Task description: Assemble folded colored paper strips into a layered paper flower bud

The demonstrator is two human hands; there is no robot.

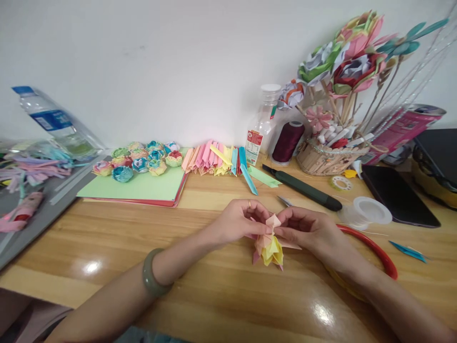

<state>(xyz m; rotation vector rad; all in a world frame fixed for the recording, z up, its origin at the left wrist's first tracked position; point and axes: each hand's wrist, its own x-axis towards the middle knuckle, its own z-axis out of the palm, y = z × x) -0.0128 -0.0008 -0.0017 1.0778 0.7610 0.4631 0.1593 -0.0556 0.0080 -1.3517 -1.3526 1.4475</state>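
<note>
Both of my hands hold one folded paper flower (271,251) just above the wooden table (200,300). Its petals are yellow, peach and pink, and a pale peach tip stands up between my fingertips. My left hand (246,220), with a ring and a green bangle at the wrist, pinches it from the left. My right hand (310,233) pinches it from the right, thumb and fingers closed. Red-handled scissors (378,247) lie beneath my right wrist, their blade tip showing past the knuckles. The fingertips hide part of the flower's upper side.
Several finished paper flowers (139,164) sit on stacked green paper (124,189). Folded strips (210,159) stand by a clear bottle (262,124). A utility knife (307,188), thread spool (369,212) and phone (402,195) lie right, before a flower basket (328,157).
</note>
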